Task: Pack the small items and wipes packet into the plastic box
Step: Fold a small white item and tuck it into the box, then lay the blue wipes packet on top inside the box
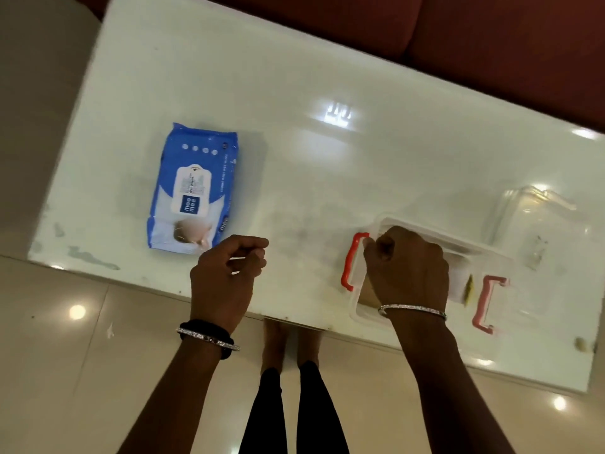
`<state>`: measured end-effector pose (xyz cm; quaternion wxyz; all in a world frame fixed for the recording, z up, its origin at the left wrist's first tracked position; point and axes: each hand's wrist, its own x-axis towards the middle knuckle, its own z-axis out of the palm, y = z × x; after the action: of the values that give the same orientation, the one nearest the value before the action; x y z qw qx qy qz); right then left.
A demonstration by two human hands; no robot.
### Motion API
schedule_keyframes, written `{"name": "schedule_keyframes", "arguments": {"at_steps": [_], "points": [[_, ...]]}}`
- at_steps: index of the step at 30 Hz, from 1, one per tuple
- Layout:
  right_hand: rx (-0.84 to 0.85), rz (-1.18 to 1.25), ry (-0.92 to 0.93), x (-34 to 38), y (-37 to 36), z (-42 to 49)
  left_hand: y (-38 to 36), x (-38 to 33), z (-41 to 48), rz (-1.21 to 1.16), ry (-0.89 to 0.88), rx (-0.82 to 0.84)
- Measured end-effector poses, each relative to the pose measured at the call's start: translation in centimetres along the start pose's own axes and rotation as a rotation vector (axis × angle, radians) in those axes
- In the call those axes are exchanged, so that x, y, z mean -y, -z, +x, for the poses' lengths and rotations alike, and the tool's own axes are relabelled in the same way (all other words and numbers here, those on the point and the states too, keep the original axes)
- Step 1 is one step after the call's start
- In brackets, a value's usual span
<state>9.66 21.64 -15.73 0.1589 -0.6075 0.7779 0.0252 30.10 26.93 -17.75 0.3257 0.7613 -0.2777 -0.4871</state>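
Observation:
A blue and white wipes packet (193, 190) lies flat on the left part of the white table (327, 165). My left hand (226, 276) hovers just right of the packet's near end, fingers curled, nothing visible in it. The clear plastic box (465, 253) with red clip handles sits near the table's front right edge. My right hand (406, 267) is down inside the box, fingers closed; whatever it holds is hidden. Pale small items show in the box beside the hand.
The box's clear lid (540, 217) lies on the table behind and right of the box. A small pale object (581, 344) sits at the table's front right corner. A dark red sofa (491, 44) runs along the far side. My feet stand under the near edge.

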Motion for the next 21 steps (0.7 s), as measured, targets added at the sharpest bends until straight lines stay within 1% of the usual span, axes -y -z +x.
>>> {"name": "schedule_keyframes", "arguments": {"at_steps": [2,4,7,11,14,16,19,21], "points": [[-0.087,0.013,0.023,1.7,-0.4,0.6,1.5,0.7,0.5,-0.036,0.019,-0.059],[-0.122,0.019,0.037,3.3,-0.7,1.1,2.5,1.5,0.8,-0.068,0.042,-0.106],[-0.101,-0.003,0.042,5.4,-1.2,2.1,4.0,2.6,1.1,-0.119,0.09,-0.179],[-0.08,-0.061,0.024,6.1,-1.3,3.3,5.0,3.5,1.2,-0.169,0.119,-0.233],[-0.106,-0.088,0.117,7.5,-1.5,3.1,5.4,4.0,1.4,-0.239,0.17,-0.307],[-0.094,-0.03,0.193,9.1,-1.8,3.3,5.5,4.3,1.8,-0.333,0.257,-0.39],[-0.002,0.12,0.358,12.2,-2.8,4.6,5.4,4.8,2.9,-0.523,0.439,-0.497],[0.069,0.201,0.476,14.7,-4.1,5.8,5.5,5.0,3.8,-0.664,0.541,-0.508]]}}
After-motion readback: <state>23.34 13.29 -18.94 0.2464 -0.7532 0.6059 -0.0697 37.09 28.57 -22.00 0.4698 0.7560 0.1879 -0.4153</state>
